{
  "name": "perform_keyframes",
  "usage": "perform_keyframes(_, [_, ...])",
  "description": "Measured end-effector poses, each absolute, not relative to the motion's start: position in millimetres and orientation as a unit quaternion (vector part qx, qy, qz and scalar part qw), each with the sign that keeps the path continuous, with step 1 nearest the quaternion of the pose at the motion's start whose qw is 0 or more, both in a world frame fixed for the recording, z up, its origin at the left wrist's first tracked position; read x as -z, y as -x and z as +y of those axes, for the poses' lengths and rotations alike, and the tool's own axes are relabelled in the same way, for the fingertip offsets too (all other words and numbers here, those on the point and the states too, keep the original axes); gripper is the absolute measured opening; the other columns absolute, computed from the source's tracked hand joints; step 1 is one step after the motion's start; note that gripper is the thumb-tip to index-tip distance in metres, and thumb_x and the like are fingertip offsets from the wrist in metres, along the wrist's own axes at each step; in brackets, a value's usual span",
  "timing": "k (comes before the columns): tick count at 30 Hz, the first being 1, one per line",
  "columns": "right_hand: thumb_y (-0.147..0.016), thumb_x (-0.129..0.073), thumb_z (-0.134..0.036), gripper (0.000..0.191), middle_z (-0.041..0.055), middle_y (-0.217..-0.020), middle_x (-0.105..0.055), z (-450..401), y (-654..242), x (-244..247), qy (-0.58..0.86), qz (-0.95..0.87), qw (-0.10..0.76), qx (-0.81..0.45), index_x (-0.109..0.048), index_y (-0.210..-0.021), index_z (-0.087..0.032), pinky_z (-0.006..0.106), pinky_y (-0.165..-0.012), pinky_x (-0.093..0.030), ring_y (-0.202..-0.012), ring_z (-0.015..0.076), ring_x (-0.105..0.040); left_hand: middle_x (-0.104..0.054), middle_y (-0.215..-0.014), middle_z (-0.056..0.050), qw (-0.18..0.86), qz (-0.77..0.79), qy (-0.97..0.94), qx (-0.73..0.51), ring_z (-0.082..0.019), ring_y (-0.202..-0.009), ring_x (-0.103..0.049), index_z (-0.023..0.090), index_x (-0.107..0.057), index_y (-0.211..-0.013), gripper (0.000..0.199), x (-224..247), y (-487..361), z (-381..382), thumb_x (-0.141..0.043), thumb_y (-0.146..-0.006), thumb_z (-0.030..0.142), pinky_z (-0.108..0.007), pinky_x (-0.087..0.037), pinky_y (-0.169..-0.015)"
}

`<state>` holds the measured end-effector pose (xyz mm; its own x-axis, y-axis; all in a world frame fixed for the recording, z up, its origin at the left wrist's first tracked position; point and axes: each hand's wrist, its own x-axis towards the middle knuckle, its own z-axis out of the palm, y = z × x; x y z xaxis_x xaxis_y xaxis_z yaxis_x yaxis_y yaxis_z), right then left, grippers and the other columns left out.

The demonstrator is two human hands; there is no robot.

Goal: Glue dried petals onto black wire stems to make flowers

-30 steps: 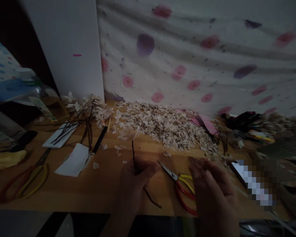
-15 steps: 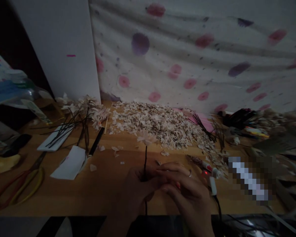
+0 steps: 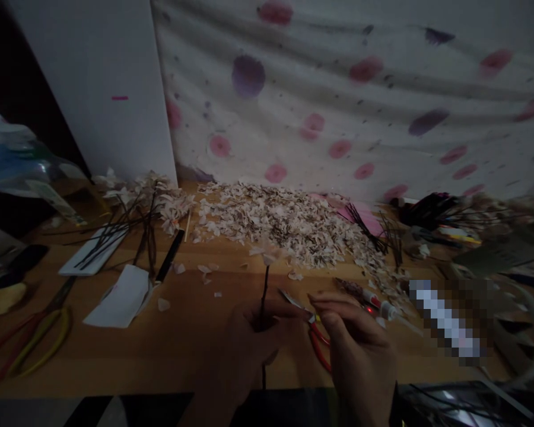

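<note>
Over the wooden workbench [image 3: 115,362], a thin dark wire stem [image 3: 263,296] is being held upright by the left hand [image 3: 249,341], its fingers curled in and pinching the stem tight, with blurry pale petals [image 3: 262,255] showing at the top end. The right hand [image 3: 358,350] is being kept just beside it, wrist raised, fingers pressed together and pointing toward the left hand; whether anything's being pinched there can't really be told. Red-and-yellow-handled pliers [image 3: 318,341] are being partly hidden under those fingers, and a big heap of petal scraps [image 3: 285,222] is being left lying beyond.
</note>
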<state>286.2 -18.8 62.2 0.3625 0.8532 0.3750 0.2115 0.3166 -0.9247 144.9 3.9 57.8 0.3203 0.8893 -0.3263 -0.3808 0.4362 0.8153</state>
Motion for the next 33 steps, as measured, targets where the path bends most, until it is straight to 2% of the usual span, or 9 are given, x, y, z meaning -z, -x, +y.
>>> perform_keyframes(3, [-0.082,-0.071,-0.019,0.017,0.0006,-0.092,-0.079,-17.6,-286.5,-65.1,0.498,-0.559,0.605,-0.271,-0.08,-0.087,-0.033,0.032,-0.082,-0.057,-0.089,0.0201,-0.072,-0.058,-0.057,0.002,0.723,0.4,-0.352,-0.439,-0.008,-0.049,-0.042,0.022,-0.079,-0.067,0.019,-58.9,-144.8,6.4,-0.088,-0.059,0.037,-0.021,-0.026,-0.044])
perform_keyframes(6, [-0.082,-0.071,-0.018,0.014,-0.0001,-0.086,-0.078,-17.3,-285.2,-69.0,0.476,-0.575,0.594,-0.299,-0.079,-0.079,-0.031,0.026,-0.077,-0.056,-0.083,0.0176,-0.071,-0.067,-0.07,-0.001,0.711,0.382,-0.366,-0.464,-0.014,-0.069,-0.058,0.025,-0.079,-0.063,0.011,-58.3,-145.6,7.4,-0.088,-0.059,0.026,-0.022,-0.042,-0.062])
perform_keyframes(9, [-0.087,-0.067,-0.024,0.014,-0.0007,-0.078,-0.071,-19.4,-282.3,-70.6,0.477,-0.572,0.579,-0.333,-0.071,-0.074,-0.025,0.022,-0.068,-0.053,-0.075,0.0145,-0.067,-0.067,-0.071,0.001,0.7,0.377,-0.373,-0.478,-0.012,-0.066,-0.055,0.024,-0.076,-0.057,0.014,-57.6,-146.8,6.3,-0.089,-0.057,0.021,-0.022,-0.039,-0.06])
perform_keyframes(13, [-0.096,-0.055,-0.031,0.019,-0.0017,-0.079,-0.06,-23.3,-277.6,-67.2,0.511,-0.56,0.57,-0.318,-0.061,-0.079,-0.024,0.02,-0.066,-0.046,-0.074,0.0121,-0.058,-0.065,-0.072,0.001,0.69,0.37,-0.382,-0.491,-0.011,-0.067,-0.054,0.024,-0.075,-0.057,0.012,-57.2,-147.1,5.0,-0.086,-0.062,0.021,-0.022,-0.037,-0.059])
perform_keyframes(18, [-0.101,-0.045,-0.033,0.025,-0.0002,-0.082,-0.054,-25.7,-286.1,-62.2,0.517,-0.49,0.653,-0.258,-0.058,-0.081,-0.024,0.025,-0.072,-0.041,-0.083,0.0155,-0.052,-0.062,-0.072,0.001,0.672,0.43,-0.384,-0.464,-0.009,-0.061,-0.047,0.023,-0.075,-0.059,0.012,-56.0,-144.5,4.6,-0.085,-0.063,0.027,-0.022,-0.032,-0.055])
perform_keyframes(21, [-0.101,-0.043,-0.032,0.033,-0.0006,-0.075,-0.049,-26.7,-293.0,-62.0,0.51,-0.484,0.665,-0.251,-0.055,-0.073,-0.023,0.027,-0.07,-0.038,-0.077,0.0159,-0.049,-0.062,-0.069,0.001,0.67,0.409,-0.389,-0.483,-0.009,-0.06,-0.045,0.021,-0.072,-0.058,0.015,-56.9,-144.9,4.4,-0.085,-0.063,0.027,-0.021,-0.031,-0.055])
perform_keyframes(27, [-0.094,-0.056,-0.035,0.04,-0.0034,-0.06,-0.045,-26.4,-278.6,-59.4,0.525,-0.581,0.583,-0.216,-0.045,-0.059,-0.02,0.025,-0.052,-0.032,-0.056,0.0121,-0.044,-0.053,-0.059,0.004,0.699,0.372,-0.357,-0.496,-0.007,-0.052,-0.04,0.018,-0.061,-0.055,0.026,-59.4,-150.0,2.7,-0.084,-0.063,0.025,-0.02,-0.029,-0.049])
perform_keyframes(30, [-0.097,-0.051,-0.04,0.043,-0.0045,-0.054,-0.039,-34.4,-277.6,-55.7,0.525,-0.572,0.583,-0.238,-0.043,-0.06,-0.021,0.024,-0.046,-0.028,-0.049,0.0108,-0.037,-0.052,-0.06,0.004,0.696,0.394,-0.344,-0.493,-0.007,-0.052,-0.04,0.017,-0.056,-0.056,0.032,-56.6,-148.1,1.0,-0.085,-0.062,0.029,-0.019,-0.029,-0.047])
perform_keyframes(33, [-0.099,-0.044,-0.045,0.041,-0.0039,-0.053,-0.043,-61.4,-300.7,-53.3,0.529,-0.517,0.609,-0.287,-0.047,-0.066,-0.022,0.024,-0.045,-0.03,-0.047,0.0115,-0.039,-0.051,-0.062,0.005,0.689,0.428,-0.33,-0.483,-0.006,-0.052,-0.039,0.017,-0.057,-0.059,0.034,-50.2,-141.7,0.6,-0.087,-0.062,0.033,-0.017,-0.029,-0.046])
